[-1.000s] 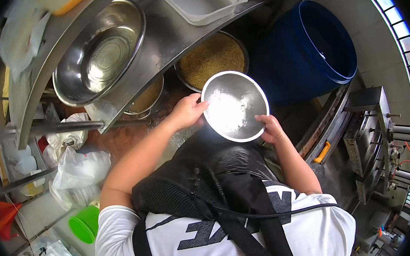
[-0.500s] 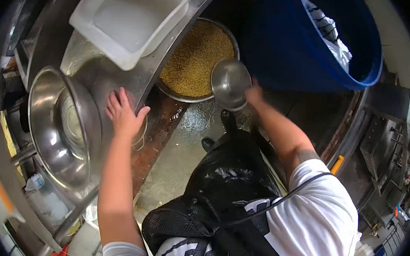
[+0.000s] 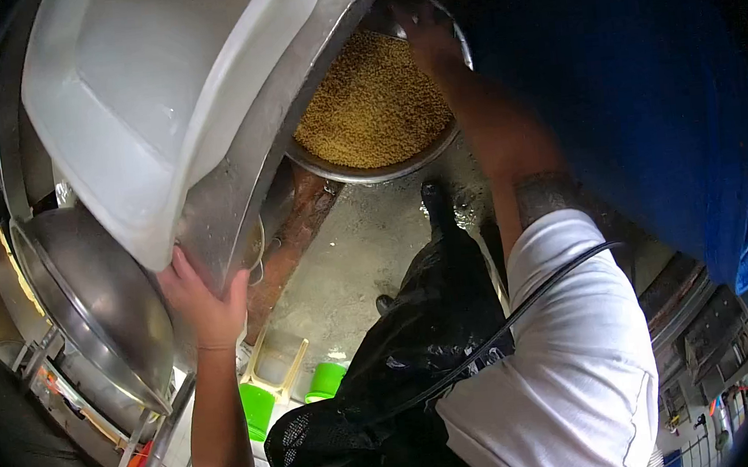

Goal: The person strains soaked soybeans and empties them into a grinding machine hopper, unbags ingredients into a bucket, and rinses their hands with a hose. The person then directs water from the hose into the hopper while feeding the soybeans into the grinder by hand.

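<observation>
On the steel counter's edge [image 3: 250,186] rests my left hand [image 3: 206,301], its thumb apart from the fingers and nothing in it. My right hand [image 3: 428,37] reaches down into the far side of a wide metal basin [image 3: 378,176] full of small yellow beans [image 3: 372,109]. It grips a metal bowl [image 3: 384,21], which shows only in part in the shadow, dipped at the beans. A white plastic tub [image 3: 132,157] stands on the counter just beyond my left hand.
A big blue barrel [image 3: 649,120] stands close at the right. To the left is a large steel bowl [image 3: 99,293], tilted. Green containers [image 3: 258,410] and a pale plastic stool [image 3: 274,367] are low down near the wet floor [image 3: 331,246].
My right hand has carried the metal bowl from the basin's near right rim to its far side. My body leans further forward; my left hand stays at the counter edge.
</observation>
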### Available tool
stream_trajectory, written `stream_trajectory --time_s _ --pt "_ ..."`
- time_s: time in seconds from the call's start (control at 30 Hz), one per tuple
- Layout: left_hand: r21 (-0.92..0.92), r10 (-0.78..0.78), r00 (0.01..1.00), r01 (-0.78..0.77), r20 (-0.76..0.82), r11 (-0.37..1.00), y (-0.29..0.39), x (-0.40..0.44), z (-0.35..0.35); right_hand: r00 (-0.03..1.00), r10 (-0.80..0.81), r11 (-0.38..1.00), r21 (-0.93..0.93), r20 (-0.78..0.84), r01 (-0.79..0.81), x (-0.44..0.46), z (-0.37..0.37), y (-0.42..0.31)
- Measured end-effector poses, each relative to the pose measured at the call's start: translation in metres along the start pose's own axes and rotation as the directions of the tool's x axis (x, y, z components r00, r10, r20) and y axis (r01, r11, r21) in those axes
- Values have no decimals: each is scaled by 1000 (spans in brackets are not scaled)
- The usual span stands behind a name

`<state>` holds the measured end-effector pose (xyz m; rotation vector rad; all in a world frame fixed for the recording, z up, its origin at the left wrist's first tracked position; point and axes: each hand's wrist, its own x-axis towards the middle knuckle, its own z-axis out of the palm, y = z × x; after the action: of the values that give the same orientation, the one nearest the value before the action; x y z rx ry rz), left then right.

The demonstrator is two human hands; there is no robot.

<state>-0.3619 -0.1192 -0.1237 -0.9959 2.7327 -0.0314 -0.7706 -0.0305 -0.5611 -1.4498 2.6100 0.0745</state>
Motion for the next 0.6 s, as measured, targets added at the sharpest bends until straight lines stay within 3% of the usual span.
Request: stream_trajectory --time_s 0.03,0.1,0.13,0.2,0.27,0.3,0.37,0.4,0.43,0.5,0.57,0.6 --pt "-30 -42 999 43 27 999 6 3 -1 949 196 916 300 248 -267 0 10 6" --pt "-33 -92 992 95 83 995 13 5 -5 803 280 679 483 526 -553 -11 28 21" --pt "-36 -80 994 83 68 996 14 5 -6 877 299 709 528 376 -468 -22 33 31" --pt "-17 -57 997 58 53 998 18 4 -8 925 312 738 557 219 -381 -35 36 42" --pt "-26 -61 996 62 61 998 20 3 -8 774 219 464 634 595 -619 -37 16 54" --pt "-37 -66 996 69 65 997 21 3 -8 771 220 461 633 598 -622 -37 32 56" --pt "-33 -53 997 55 57 998 22 6 -10 595 72 181 576 801 -797 -42 86 53" --pt "-30 -38 998 40 46 999 23 6 -11 592 65 178 575 803 -799 -51 97 40" --pt "-24 -39 998 40 51 999 22 7 -11 549 80 -94 554 832 -827 -63 107 26" --pt "15 -10 999 9 43 1000 19 7 -10 498 74 -362 489 864 -794 -75 119 11" --pt "17 2 999 -3 38 1000 20 6 -8 489 25 -529 426 872 -734 -78 129 7" --pt "14 15 1000 -15 27 1000 21 7 -7 491 26 -532 428 871 -731 -86 146 11"
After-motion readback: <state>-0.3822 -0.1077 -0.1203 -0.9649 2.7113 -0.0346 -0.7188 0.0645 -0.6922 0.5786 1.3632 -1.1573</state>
